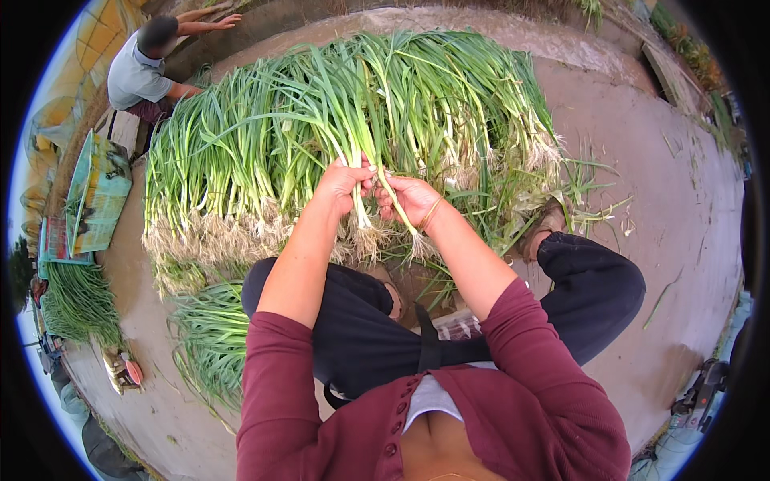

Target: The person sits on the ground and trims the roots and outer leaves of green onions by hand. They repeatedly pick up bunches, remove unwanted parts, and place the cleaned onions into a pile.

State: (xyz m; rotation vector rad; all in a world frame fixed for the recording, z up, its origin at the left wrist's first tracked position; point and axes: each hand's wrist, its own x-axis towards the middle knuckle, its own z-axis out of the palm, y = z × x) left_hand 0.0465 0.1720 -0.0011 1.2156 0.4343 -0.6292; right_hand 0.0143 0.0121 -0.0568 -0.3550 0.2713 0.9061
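Note:
My left hand (pixel 347 181) grips a small bunch of garlic plants or similar leafy alliums (pixel 356 141); their green leaves point away from me and their pale roots hang below the fingers. Close beside it, touching or nearly so, my right hand (pixel 409 198) holds a single stalk (pixel 392 193) whose roots reach down past the palm. A bangle circles the right wrist. Behind both hands lies a wide heap of the same rooted plants (pixel 228 138), leaves outward, roots towards me. Some fingertips are hidden by stalks.
A person (pixel 141 72) sits at the heap's far left. Plastic crates (pixel 99 192) stand at the left, with more greens (pixel 81 303) below them. Another pile (pixel 213 337) lies by my left knee. Loose leaves (pixel 592 198) litter the wet concrete near my right foot (pixel 548 225).

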